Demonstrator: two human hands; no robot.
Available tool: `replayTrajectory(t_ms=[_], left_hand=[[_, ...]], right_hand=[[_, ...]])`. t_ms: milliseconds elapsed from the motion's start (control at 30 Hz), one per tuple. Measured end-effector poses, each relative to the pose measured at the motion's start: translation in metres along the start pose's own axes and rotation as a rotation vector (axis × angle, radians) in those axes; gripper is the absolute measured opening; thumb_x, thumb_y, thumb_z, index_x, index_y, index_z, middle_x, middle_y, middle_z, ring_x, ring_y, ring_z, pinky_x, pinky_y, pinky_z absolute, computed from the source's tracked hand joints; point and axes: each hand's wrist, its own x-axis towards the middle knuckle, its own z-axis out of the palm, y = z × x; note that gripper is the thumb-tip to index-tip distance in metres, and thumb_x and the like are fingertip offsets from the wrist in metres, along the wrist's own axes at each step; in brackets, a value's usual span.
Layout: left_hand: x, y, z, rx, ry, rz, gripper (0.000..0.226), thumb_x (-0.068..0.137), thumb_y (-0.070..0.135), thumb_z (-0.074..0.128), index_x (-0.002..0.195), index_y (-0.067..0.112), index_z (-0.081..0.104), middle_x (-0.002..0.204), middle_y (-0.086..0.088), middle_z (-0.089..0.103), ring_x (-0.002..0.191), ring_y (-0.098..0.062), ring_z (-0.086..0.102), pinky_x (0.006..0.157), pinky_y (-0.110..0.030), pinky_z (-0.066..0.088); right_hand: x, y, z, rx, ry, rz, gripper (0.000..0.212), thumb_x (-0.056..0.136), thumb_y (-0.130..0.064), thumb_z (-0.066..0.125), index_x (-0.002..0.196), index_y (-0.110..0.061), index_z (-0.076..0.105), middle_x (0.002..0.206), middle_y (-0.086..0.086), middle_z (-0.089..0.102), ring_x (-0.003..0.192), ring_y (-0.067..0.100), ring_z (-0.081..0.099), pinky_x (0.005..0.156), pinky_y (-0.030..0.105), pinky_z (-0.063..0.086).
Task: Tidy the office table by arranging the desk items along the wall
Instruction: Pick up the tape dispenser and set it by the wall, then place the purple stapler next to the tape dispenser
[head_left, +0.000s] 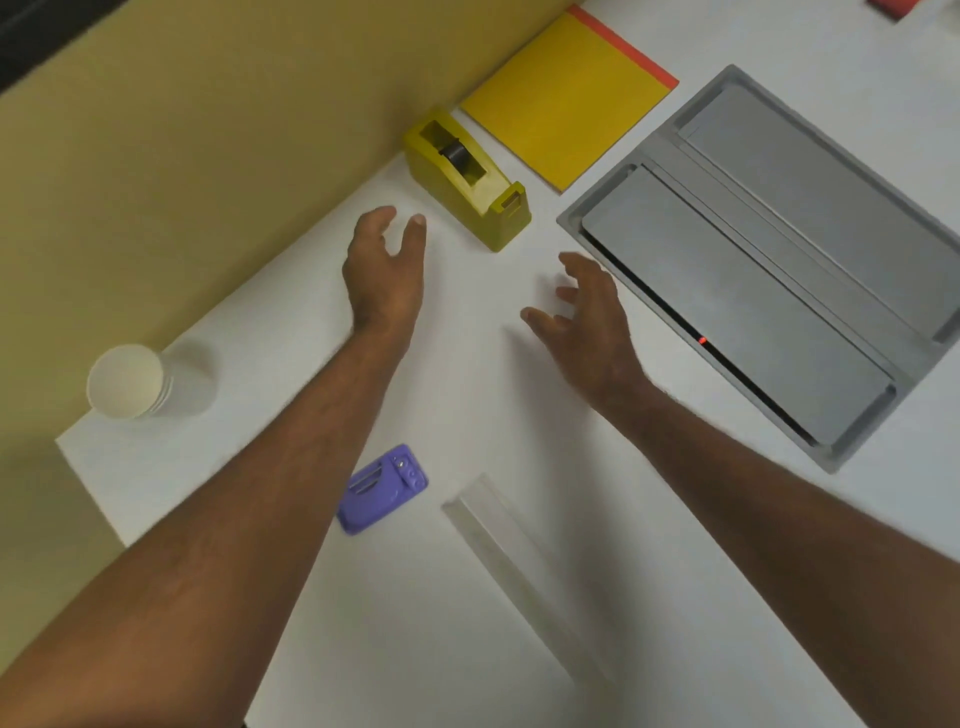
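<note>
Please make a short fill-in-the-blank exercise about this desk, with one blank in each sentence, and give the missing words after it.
1. The tape dispenser standing by the wall is ____ in colour.
2. Both the left hand and the right hand hold ____.
3. The purple hole punch lies on the table under the person's ____ forearm.
4. The paper cup stands near the table's corner, beside the ____.

Missing words: yellow; nothing; left; wall

We saw our left hand (385, 260) and right hand (587, 312) bare, forearms hairy and unsleeved, without rings or watch.
</note>
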Motion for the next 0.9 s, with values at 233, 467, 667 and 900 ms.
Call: replayTrajectory(t_ms=[233, 467, 667, 900], left_hand=[[-0.078, -0.014, -0.06, 0.023, 0.041, -0.043, 0.034, 0.096, 0.037, 0.063, 0.128, 0.023, 0.064, 0.131, 0.01, 0.064, 0.125, -0.012, 0.057, 0.106, -0.029, 0.047], [-0.135, -0.032, -0.109, -0.046, 0.213, -0.185, 0.026, 0.095, 0.03, 0.062, 0.119, 0.022, 0.069, 0.121, 0.012, 0.069, 0.113, -0.009, 0.063, 0.079, -0.006, 0.042], [-0.181, -0.057, -0.126, -0.131, 0.254, -0.337, 0.025, 0.095, 0.026, 0.065, 0.118, 0.019, 0.069, 0.122, 0.006, 0.067, 0.115, -0.012, 0.062, 0.096, -0.026, 0.052], [-0.209, -0.088, -0.126, -0.155, 0.254, -0.489, 0.029, 0.093, 0.028, 0.067, 0.12, 0.021, 0.06, 0.122, 0.0, 0.064, 0.109, -0.017, 0.064, 0.096, -0.034, 0.055]], right_hand=[[-0.075, -0.003, -0.008, -0.041, -0.019, 0.03, 0.042, 0.092, -0.026, 0.072, 0.13, -0.028, 0.054, 0.125, -0.01, 0.05, 0.11, 0.008, 0.056, 0.093, 0.03, 0.055], [-0.113, -0.038, 0.016, -0.177, -0.101, -0.089, 0.021, 0.097, -0.029, 0.062, 0.117, -0.022, 0.064, 0.116, -0.005, 0.064, 0.096, 0.008, 0.062, 0.086, 0.022, 0.052], [-0.134, -0.053, 0.054, -0.264, -0.218, -0.101, 0.022, 0.096, -0.03, 0.062, 0.116, -0.021, 0.064, 0.115, -0.004, 0.063, 0.103, 0.014, 0.059, 0.09, 0.033, 0.051], [-0.143, -0.048, 0.086, -0.597, -0.337, -0.104, 0.033, 0.097, -0.042, 0.055, 0.122, -0.022, 0.062, 0.121, 0.001, 0.064, 0.111, 0.024, 0.058, 0.094, 0.037, 0.047]])
